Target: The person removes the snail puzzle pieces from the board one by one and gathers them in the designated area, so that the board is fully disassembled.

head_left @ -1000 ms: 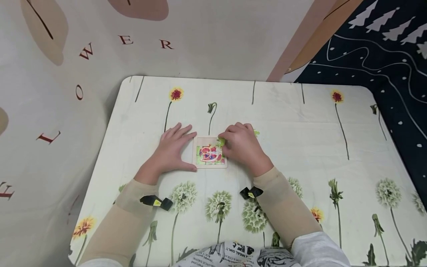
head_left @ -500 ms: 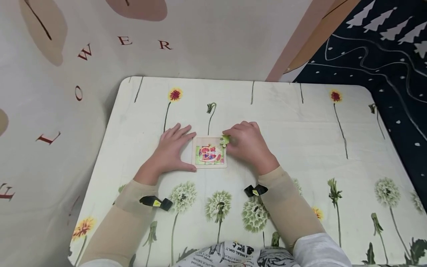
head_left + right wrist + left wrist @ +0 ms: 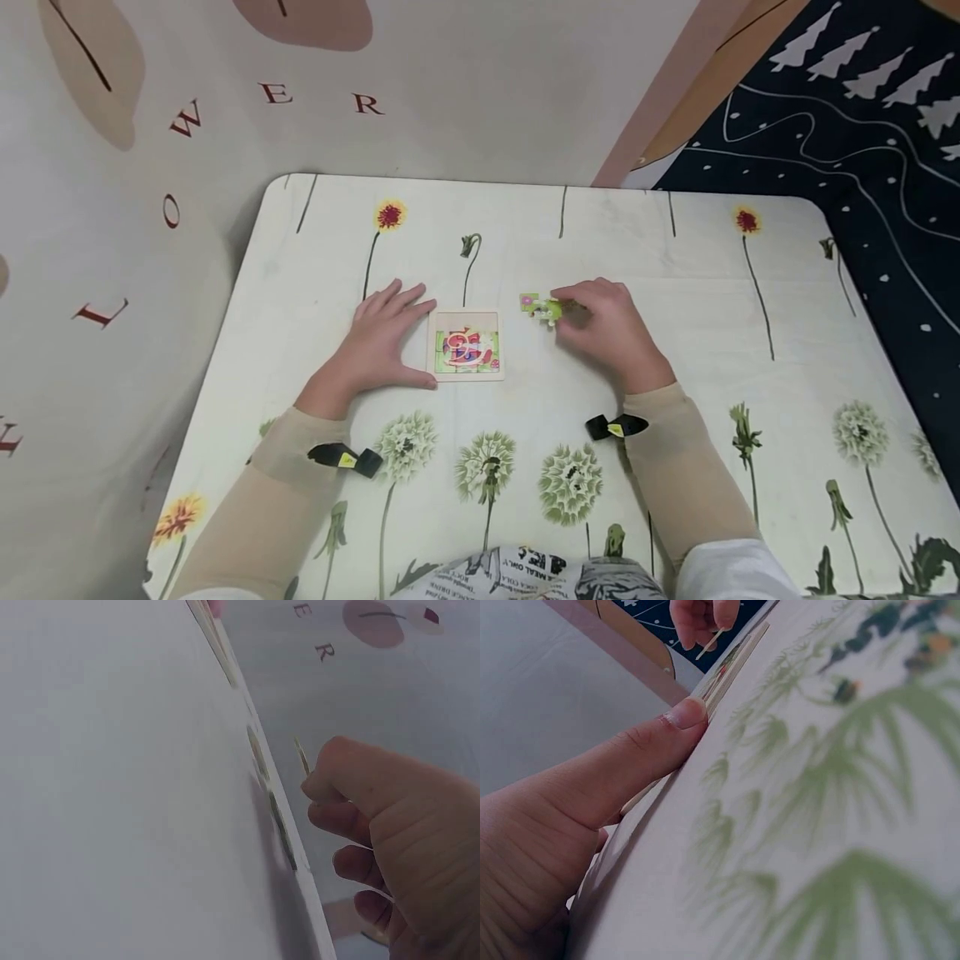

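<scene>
A small square wooden puzzle board (image 3: 467,319) with a red, pink and green picture lies on the table. My left hand (image 3: 378,346) rests at its left side, fingers spread, and the thumb touches the board's edge (image 3: 731,671) in the left wrist view. To the right of the board, my right hand (image 3: 611,337) pinches a green puzzle piece (image 3: 550,313) between thumb and fingertips. The right wrist view shows this piece (image 3: 301,755) edge-on, raised off the table. A green puzzle piece with a pink flower (image 3: 528,301) lies just left of the held one.
Another flat piece (image 3: 283,829) lies on the table below the right hand in the right wrist view. The table's cloth (image 3: 675,317) has printed flowers. Behind it hangs a pale curtain (image 3: 465,117), with a dark tree-patterned cloth (image 3: 810,125) at the right.
My right hand has moved right with the green piece, from over the board's upper right corner to beside the flower piece, which now shows. The left hand keeps its place.
</scene>
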`<state>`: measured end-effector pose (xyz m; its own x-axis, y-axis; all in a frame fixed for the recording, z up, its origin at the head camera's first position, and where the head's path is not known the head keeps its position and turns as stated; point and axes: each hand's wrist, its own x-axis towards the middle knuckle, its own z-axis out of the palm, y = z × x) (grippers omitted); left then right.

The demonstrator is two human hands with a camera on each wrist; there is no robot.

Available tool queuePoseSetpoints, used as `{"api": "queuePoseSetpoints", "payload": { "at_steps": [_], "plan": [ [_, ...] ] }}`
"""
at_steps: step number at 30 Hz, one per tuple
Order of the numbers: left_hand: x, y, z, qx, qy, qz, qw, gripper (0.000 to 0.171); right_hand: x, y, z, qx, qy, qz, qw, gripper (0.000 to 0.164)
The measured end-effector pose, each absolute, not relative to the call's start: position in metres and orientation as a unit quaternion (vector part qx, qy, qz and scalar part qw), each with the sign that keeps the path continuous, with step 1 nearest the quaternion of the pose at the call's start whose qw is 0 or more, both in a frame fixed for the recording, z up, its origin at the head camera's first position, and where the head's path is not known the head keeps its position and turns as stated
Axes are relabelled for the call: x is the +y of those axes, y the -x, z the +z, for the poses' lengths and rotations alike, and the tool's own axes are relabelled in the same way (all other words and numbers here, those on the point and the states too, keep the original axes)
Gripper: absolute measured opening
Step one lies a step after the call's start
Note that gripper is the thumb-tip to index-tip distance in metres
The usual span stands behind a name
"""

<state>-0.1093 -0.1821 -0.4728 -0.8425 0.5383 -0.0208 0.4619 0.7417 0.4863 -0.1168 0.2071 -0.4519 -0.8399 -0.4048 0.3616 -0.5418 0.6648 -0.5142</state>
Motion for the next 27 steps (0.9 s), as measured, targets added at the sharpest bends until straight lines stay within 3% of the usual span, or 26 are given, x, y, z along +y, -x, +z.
{"api": "queuePoseSetpoints", "payload": {
  "at_steps": [16,27],
  "plan": [
    [-0.182,0.111,-0.474,0.930,-0.271,0.235,0.078,0.128,0.257,0.116,-0.453,-0.933,-0.156,0.316,0.069,0.043],
    [-0.183,0.111,-0.474,0.931,-0.268,0.235,0.079,0.127,0.264,0.119,-0.458,-0.947,-0.110,0.298,0.046,0.044]
  ]
}}
